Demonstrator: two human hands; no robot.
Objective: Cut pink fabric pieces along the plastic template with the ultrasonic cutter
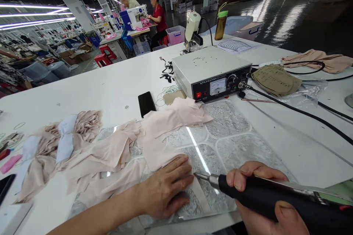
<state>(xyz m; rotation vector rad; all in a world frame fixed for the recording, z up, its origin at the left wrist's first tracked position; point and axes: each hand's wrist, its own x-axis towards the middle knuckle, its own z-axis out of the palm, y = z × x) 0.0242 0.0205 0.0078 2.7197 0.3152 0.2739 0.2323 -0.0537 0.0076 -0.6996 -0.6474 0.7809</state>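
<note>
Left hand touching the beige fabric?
Touching. The head view shows the left hand palm down, its fingers laid over the edge of the beige fabric with no gap visible.

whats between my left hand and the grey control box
Pale pink fabric and part of the glossy patterned mat lie between the left hand and the control box, as the head view shows.

This is a garment workshop, shown by the person in red seated at a sewing machine on the far side, stools, cartons and strip lights on the far left, and cut cloth lying in layers on the near table.
</note>
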